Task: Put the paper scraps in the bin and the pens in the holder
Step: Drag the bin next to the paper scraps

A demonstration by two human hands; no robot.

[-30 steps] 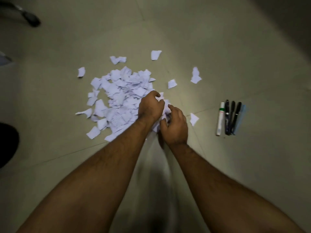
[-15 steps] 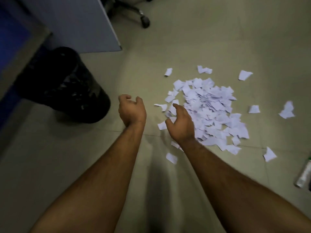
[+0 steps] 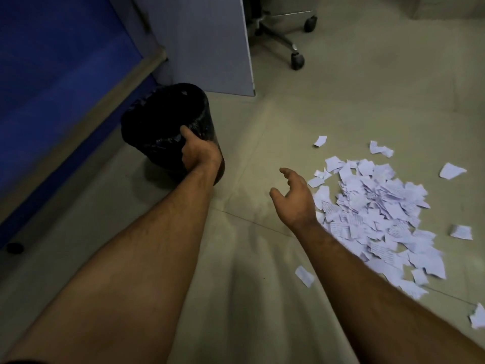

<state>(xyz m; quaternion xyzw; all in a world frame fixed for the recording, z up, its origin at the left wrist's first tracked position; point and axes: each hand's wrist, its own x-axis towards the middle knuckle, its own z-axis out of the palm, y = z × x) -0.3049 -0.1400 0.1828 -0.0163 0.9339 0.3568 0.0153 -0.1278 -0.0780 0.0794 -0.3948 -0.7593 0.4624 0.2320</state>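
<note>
A black bin (image 3: 162, 119) lined with a black bag stands on the floor at the left, tilted toward me. My left hand (image 3: 199, 153) grips its near rim, thumb over the edge. My right hand (image 3: 295, 200) hovers open above the floor, just left of a heap of white paper scraps (image 3: 380, 214). It holds nothing. Loose scraps lie around the heap, one near my right forearm (image 3: 304, 275). The pens and the holder are out of view.
A grey partition panel (image 3: 210, 43) stands behind the bin. A blue wall with a pale skirting (image 3: 78, 119) runs along the left. An office chair's wheeled base (image 3: 296, 59) sits at the top. Bare tiled floor lies between the bin and the scraps.
My view has swung left from the pens and the heap to the bin. Both hands left the scraps. My left hand reached over and took hold of the bin's rim.
</note>
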